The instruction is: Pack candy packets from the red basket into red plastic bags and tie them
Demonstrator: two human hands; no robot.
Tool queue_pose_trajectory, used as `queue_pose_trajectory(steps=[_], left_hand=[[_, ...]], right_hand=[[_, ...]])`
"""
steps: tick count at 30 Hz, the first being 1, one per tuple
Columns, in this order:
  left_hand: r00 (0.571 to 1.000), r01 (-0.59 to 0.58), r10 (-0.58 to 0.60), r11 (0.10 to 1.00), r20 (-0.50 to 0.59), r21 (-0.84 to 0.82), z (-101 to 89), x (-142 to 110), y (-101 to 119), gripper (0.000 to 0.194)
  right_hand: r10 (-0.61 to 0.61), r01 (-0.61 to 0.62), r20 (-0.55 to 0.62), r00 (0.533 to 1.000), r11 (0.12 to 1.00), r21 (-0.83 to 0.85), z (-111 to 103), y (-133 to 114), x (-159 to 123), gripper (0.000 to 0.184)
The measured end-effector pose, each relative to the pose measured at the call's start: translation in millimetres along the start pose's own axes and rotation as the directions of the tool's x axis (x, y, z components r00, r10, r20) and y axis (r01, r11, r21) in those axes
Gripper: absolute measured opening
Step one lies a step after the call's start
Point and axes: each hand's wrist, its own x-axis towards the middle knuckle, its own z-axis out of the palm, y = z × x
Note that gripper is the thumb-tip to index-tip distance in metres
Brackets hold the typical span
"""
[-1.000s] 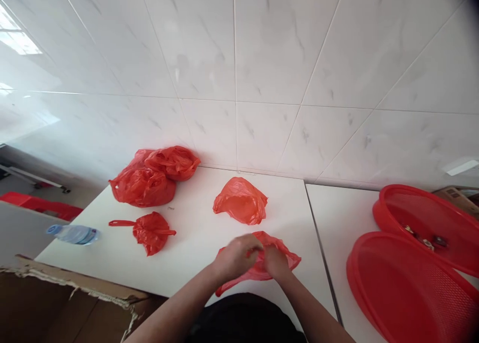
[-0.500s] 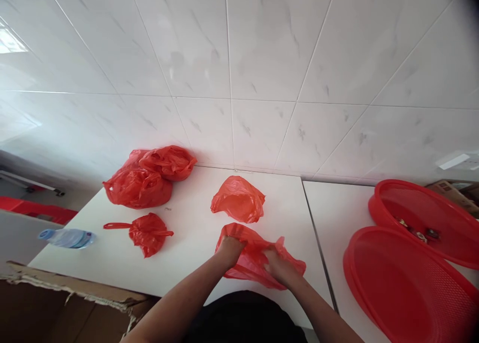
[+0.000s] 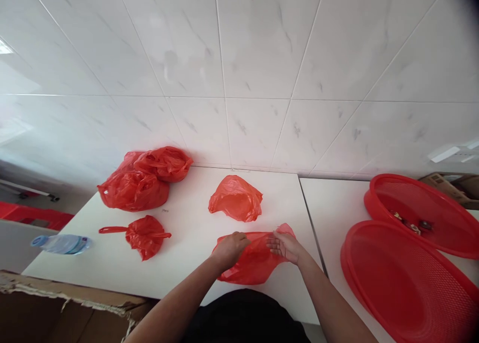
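A red plastic bag (image 3: 256, 259) is stretched between my two hands above the near part of the white table (image 3: 187, 263). My left hand (image 3: 231, 250) grips its upper left edge with the fingers closed. My right hand (image 3: 283, 246) pinches the upper right edge between thumb and forefinger, the other fingers held loosely curved. Whether anything is inside the bag cannot be seen. Just beyond it lies another red plastic bag (image 3: 236, 198), crumpled, with its mouth towards me.
On the left are a tied red bag (image 3: 145, 237), a heap of filled red bags (image 3: 136, 186) and a clear water bottle (image 3: 63, 244). A torn cardboard box (image 3: 75, 295) borders the table's near left. Two red baskets (image 3: 392, 283) stand right, the farther holding small metallic pieces (image 3: 415, 226).
My hands have drawn the bag's upper edge taut between them. My right hand has come up out of the bag's folds and now pinches the edge. The view has shifted slightly right.
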Motion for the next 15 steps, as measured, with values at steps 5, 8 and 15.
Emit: queue_pose_trajectory(steps=[5,8,15], left_hand=[[0.978,0.115,-0.071,0.968,-0.197,0.223,-27.7,-19,6,0.042],[0.896,0.437,-0.427,0.897,-0.118,0.073,-35.5,-37,-12,0.071],[0.829,0.548,-0.556,0.785,0.062,-0.289,-10.8,-54,-32,0.059]], right_hand=[[-0.019,0.013,0.140,0.990,0.999,0.043,-6,0,-21,0.037],[-0.068,0.052,0.192,0.979,0.995,0.090,-15,-3,-36,0.039],[-0.252,0.268,-0.093,0.963,0.913,0.307,-43,-4,-53,0.024]])
